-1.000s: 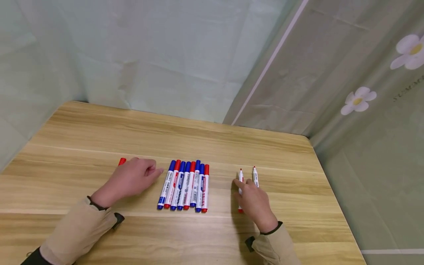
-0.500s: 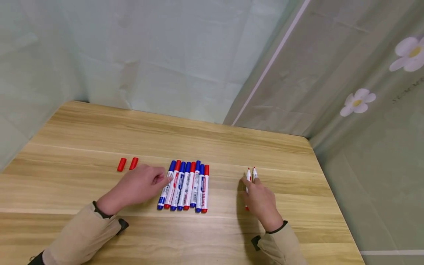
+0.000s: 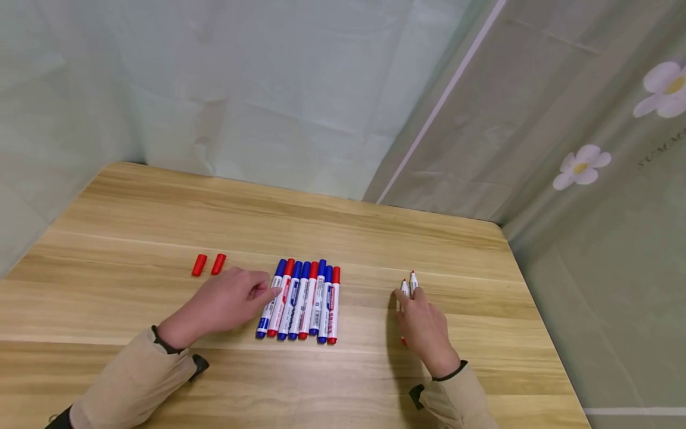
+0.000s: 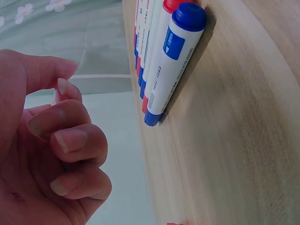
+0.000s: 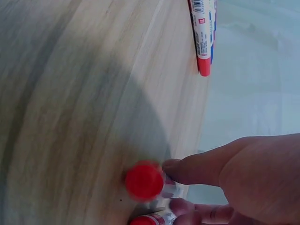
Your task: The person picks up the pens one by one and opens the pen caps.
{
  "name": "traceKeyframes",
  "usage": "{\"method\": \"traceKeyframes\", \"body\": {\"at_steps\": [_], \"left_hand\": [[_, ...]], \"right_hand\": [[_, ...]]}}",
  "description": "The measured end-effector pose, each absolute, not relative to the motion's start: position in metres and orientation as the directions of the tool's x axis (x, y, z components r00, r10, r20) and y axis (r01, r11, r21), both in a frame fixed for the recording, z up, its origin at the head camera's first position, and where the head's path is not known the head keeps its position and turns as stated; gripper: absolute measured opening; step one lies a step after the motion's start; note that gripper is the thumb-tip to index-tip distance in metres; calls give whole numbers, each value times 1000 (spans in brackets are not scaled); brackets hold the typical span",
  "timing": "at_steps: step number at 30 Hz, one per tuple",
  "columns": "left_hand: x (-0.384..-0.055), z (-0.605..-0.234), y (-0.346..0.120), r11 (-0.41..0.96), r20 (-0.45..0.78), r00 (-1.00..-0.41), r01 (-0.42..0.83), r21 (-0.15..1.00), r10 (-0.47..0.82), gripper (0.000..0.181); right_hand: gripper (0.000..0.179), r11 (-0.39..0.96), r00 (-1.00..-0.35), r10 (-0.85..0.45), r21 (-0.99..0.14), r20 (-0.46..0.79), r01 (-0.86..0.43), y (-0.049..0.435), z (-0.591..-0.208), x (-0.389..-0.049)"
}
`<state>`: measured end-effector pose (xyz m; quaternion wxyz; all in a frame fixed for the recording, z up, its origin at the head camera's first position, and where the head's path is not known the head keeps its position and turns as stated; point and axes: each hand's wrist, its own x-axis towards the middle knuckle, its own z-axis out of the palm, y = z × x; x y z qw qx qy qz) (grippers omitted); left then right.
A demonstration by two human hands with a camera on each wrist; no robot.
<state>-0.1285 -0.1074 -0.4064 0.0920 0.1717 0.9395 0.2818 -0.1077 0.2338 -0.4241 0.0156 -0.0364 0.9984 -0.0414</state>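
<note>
My right hand (image 3: 425, 326) pinches an uncapped red marker (image 3: 404, 288) between thumb and fingers. In the right wrist view the thumb lies against its white barrel, near the red end (image 5: 144, 181). Right beside it lies a second uncapped marker (image 3: 414, 280), red tip pointing away from me and partly covered by the hand. Nothing is in my left hand (image 3: 227, 301), whose fingers hang loosely curled in the left wrist view. It hovers at the left end of a row of capped markers (image 3: 298, 301), blue and red mixed; a blue-capped one (image 4: 174, 65) is nearest it.
Two loose red caps (image 3: 209, 264) lie on the wooden table (image 3: 321, 387), just beyond my left hand. A pale curtain (image 3: 268, 107) hangs behind the table's back edge, and a flowered curtain (image 3: 616, 250) runs along the right side.
My right hand has slid its marker rightward, close beside the other uncapped one, then slightly toward me. The left hand has shifted right and nearer, uncovering both red caps.
</note>
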Motion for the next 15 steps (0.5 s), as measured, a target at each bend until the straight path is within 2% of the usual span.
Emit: {"method": "traceKeyframes", "body": {"at_steps": [8,15], "left_hand": [[-127,-405,-106,779,-65,-925,276,562,374,36],[-126,-403,-105,775,-58,-925,279,567,375,36]], "right_hand": [[41,993,-997,-65,-101,-28,-62,233,-427,-111],[38,996,-995,-90,-19,32,-91,234,-429,-118]]}}
